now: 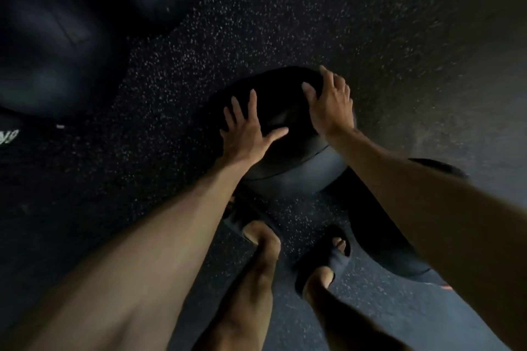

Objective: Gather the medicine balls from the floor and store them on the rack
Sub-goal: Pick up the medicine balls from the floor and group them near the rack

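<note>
A black medicine ball (285,151) sits on the dark speckled floor just ahead of my feet. My left hand (245,128) lies flat on its left upper side with fingers spread and straight. My right hand (330,102) rests on its upper right side, fingers spread and bent slightly over the curve. Both arms reach down to it. A second dark ball (379,236) lies on the floor to the right, partly hidden behind my right forearm.
Large dark rounded shapes, blurred, fill the upper left (71,23); they look like more balls, but I cannot tell. My two sandalled feet (322,259) stand just behind the ball. Speckled rubber floor (285,23) stretches ahead and to the right.
</note>
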`<move>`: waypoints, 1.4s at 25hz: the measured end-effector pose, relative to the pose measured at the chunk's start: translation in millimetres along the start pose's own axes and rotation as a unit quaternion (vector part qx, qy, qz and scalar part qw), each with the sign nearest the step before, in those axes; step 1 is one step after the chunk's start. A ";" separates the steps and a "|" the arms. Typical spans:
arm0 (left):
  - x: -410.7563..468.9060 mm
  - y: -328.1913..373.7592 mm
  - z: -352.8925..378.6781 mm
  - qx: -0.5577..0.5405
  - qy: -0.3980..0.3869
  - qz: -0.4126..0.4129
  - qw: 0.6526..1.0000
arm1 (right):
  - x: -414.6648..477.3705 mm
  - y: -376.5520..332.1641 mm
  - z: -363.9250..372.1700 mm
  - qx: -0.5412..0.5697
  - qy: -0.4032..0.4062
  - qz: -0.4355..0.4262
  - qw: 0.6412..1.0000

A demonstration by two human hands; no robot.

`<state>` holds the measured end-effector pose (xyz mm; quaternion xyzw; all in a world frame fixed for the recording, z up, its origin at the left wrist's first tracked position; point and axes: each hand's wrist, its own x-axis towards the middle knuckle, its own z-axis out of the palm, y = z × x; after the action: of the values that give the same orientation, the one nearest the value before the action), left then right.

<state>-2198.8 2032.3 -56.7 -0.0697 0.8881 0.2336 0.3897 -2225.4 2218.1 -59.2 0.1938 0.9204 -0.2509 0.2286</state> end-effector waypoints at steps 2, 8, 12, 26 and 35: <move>34.8 25.0 -17.5 -0.024 0.023 -0.026 0.999 | -30.6 13.7 -2.4 -0.058 0.032 -0.080 0.995; 149.7 62.4 -99.5 -0.057 0.117 -0.057 0.990 | 6.2 -17.5 -2.2 -0.098 0.025 -0.101 0.990; 130.5 51.8 -106.0 -0.047 0.197 0.038 0.979 | 131.4 -90.1 -36.5 -0.080 -0.024 -0.060 0.995; 278.8 103.2 -226.2 -0.073 0.132 -0.098 0.984 | 223.3 -107.1 -61.8 -0.093 0.100 -0.251 0.958; 346.4 152.2 -276.1 -0.091 0.147 -0.117 0.978 | 297.6 -135.4 -105.1 -0.102 -0.006 -0.192 0.976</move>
<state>-2665.4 2057.0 -90.8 -0.2422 0.8963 0.2537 0.2713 -2567.3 2239.8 -81.9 -0.0118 0.9598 -0.1964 0.2002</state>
